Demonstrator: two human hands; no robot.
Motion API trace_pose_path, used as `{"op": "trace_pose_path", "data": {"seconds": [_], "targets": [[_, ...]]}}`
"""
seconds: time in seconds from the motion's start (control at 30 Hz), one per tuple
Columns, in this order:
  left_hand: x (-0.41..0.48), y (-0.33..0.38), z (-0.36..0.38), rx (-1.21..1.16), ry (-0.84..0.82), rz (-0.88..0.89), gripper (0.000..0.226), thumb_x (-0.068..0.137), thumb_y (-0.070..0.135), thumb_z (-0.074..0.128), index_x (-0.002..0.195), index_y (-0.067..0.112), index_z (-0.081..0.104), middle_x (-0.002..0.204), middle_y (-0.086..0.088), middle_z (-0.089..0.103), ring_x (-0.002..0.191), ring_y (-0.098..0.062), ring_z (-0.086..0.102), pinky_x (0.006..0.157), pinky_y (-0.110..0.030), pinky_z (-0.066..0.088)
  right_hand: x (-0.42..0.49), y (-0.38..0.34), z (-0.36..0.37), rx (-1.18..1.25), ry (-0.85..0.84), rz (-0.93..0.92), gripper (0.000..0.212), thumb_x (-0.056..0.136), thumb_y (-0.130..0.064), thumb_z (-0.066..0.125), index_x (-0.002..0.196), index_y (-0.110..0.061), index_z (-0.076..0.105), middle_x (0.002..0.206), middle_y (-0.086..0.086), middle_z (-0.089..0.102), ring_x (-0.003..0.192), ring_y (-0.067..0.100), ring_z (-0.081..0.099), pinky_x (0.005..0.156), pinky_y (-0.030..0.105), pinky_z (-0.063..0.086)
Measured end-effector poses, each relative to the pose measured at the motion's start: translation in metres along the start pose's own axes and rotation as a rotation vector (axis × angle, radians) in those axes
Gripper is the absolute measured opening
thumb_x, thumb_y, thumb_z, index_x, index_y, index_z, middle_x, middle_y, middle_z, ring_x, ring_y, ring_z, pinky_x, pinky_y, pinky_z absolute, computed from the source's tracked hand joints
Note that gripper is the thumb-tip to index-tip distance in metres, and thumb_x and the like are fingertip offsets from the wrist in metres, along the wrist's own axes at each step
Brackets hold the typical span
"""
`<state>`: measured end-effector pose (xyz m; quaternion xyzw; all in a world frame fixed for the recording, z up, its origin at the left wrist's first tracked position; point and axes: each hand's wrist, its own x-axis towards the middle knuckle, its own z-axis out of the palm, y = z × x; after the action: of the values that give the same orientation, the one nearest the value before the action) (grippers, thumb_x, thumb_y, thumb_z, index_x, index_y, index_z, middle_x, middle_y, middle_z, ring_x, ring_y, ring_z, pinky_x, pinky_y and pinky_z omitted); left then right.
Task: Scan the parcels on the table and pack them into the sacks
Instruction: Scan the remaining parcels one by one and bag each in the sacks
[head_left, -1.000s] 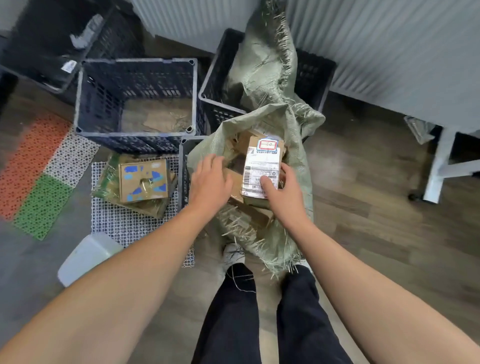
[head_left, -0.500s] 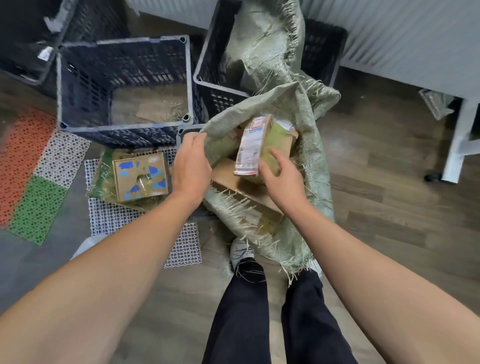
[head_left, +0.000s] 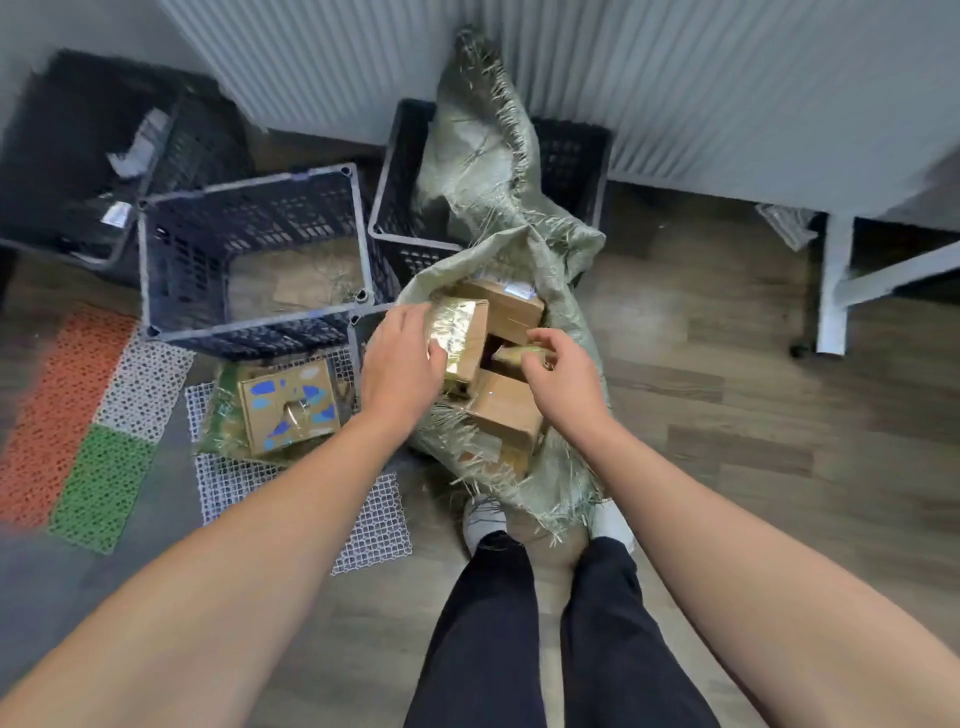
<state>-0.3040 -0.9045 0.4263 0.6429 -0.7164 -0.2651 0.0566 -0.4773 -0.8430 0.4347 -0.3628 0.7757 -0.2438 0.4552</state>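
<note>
Inside the open sack (head_left: 566, 312), the left hand (head_left: 402, 358) covers one edge of a tape-wrapped parcel (head_left: 462, 332); whether it grips cannot be told. The right hand (head_left: 563, 376) pinches a small parcel (head_left: 511, 354), largely hidden by its curled fingers. Brown boxes (head_left: 506, 410) lie half-buried beneath.

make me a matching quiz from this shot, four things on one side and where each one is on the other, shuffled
1 cardboard box with blue patches
2 shiny tape-wrapped parcel
3 dark blue plastic crate
4 green woven sack

a held by the left hand
b atop the white mesh mat
c open around several cardboard parcels
d directly behind the patched box

Pairs: 1-b; 2-a; 3-d; 4-c
</note>
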Motion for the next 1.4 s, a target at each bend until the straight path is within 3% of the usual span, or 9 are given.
{"op": "trace_pose_path", "data": {"seconds": [0.07,0.1,0.2,0.6,0.77,0.97,1.07,1.2,1.4], "targets": [[-0.01,0.025,-0.008,-0.011,-0.04,0.048,0.047,0.097,0.02,0.049,0.143,0.015,0.042,0.144,-0.002,0.044,0.129,-0.02,0.043,0.106,-0.04,0.04,-0.017,-0.005,-0.022,0.005,0.032,0.008,0.036,0.098,-0.022,0.054,0.134,-0.018,0.057,0.127,-0.004,0.06,0.09,0.004,0.054,0.071,0.01,0.036],[-0.014,0.04,-0.012,-0.012,-0.06,0.075,0.047,0.098,0.022,0.048,0.144,0.015,0.041,0.145,-0.002,0.043,0.13,-0.02,0.043,0.105,-0.039,0.04,-0.027,-0.008,-0.035,0.01,0.051,0.013,0.036,0.098,-0.022,0.054,0.134,-0.018,0.057,0.129,-0.003,0.06,0.096,0.007,0.057,0.076,0.011,0.036],[-0.027,0.091,-0.025,-0.034,-0.114,0.164,0.047,0.099,0.026,0.047,0.144,0.016,0.041,0.144,-0.003,0.045,0.13,-0.021,0.045,0.104,-0.04,0.041,-0.056,-0.012,-0.077,0.045,0.117,0.026,0.037,0.098,-0.024,0.054,0.134,-0.018,0.056,0.134,-0.001,0.06,0.121,0.015,0.055,0.093,0.024,0.039],[-0.114,0.366,-0.018,-0.094,-0.245,0.617,0.049,0.099,0.031,0.05,0.144,0.013,0.041,0.141,-0.007,0.049,0.128,-0.023,0.048,0.106,-0.036,0.038,-0.185,0.029,-0.316,0.287,0.605,0.066,0.037,0.097,-0.023,0.055,0.134,-0.019,0.055,0.125,-0.003,0.059,0.115,0.017,0.056,0.101,0.037,0.047],[-0.173,0.479,0.009,-0.093,-0.306,0.771,0.052,0.099,0.031,0.05,0.146,0.012,0.039,0.144,-0.007,0.047,0.133,-0.021,0.045,0.111,-0.035,0.035,-0.236,0.076,-0.409,0.34,0.744,0.085,0.037,0.098,-0.021,0.056,0.135,-0.017,0.055,0.129,-0.002,0.06,0.114,0.016,0.057,0.103,0.032,0.044],[-0.239,0.591,0.051,-0.075,-0.354,0.853,0.051,0.1,0.035,0.048,0.147,0.018,0.037,0.144,-0.003,0.047,0.126,-0.019,0.051,0.105,-0.035,0.04,-0.28,0.142,-0.508,0.356,0.821,0.112,0.041,0.099,-0.026,0.055,0.139,-0.019,0.051,0.133,-0.001,0.058,0.115,0.017,0.056,0.096,0.027,0.042],[-0.262,0.631,0.072,-0.058,-0.385,0.888,0.052,0.1,0.037,0.047,0.147,0.019,0.035,0.147,-0.003,0.045,0.131,-0.02,0.048,0.106,-0.038,0.041,-0.298,0.167,-0.548,0.358,0.853,0.128,0.041,0.098,-0.027,0.055,0.138,-0.019,0.051,0.132,0.0,0.059,0.113,0.018,0.058,0.098,0.032,0.045],[-0.28,0.672,0.091,-0.048,-0.391,0.919,0.053,0.099,0.039,0.046,0.147,0.02,0.034,0.147,-0.003,0.045,0.132,-0.021,0.046,0.107,-0.042,0.041,-0.314,0.191,-0.587,0.357,0.895,0.147,0.041,0.098,-0.028,0.055,0.138,-0.019,0.05,0.13,0.001,0.06,0.114,0.02,0.058,0.104,0.04,0.046],[-0.279,0.709,0.105,-0.036,-0.39,0.927,0.053,0.1,0.04,0.046,0.147,0.02,0.034,0.147,-0.002,0.044,0.133,-0.02,0.044,0.107,-0.04,0.04,-0.312,0.203,-0.623,0.358,0.906,0.136,0.04,0.099,-0.028,0.055,0.138,-0.02,0.05,0.13,0.001,0.061,0.114,0.018,0.057,0.1,0.033,0.044]]}}
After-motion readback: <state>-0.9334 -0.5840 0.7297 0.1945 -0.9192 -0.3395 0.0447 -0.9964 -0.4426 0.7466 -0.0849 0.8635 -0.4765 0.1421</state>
